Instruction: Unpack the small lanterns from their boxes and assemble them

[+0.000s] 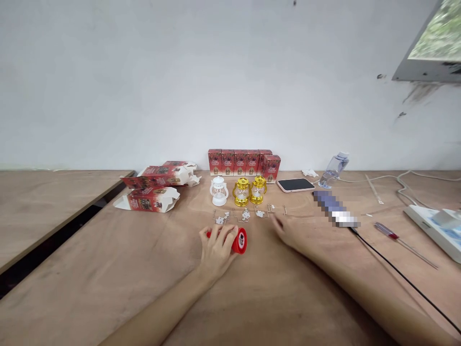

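My left hand (218,247) is wrapped round a small red lantern (240,241) lying on its side, its round base facing right with a dark print on it. Most of the lantern is hidden under the fingers. My right hand (286,232) is smeared by motion at the right, near small wire handles and white bits (260,213); whether its fingers hold anything does not show. More wire pieces and white bits (245,215) lie in a row beyond my left hand. Behind them stand a white lantern (219,191) and two gold lanterns (242,192), upright.
Red printed boxes (240,163) line the wall. Opened, flattened boxes (153,199) lie at left, near a gap in the table. At right are a phone (296,185), a bottle (333,170), a blurred-out device (333,209) with a cable, a screwdriver (403,242) and a power strip (435,230).
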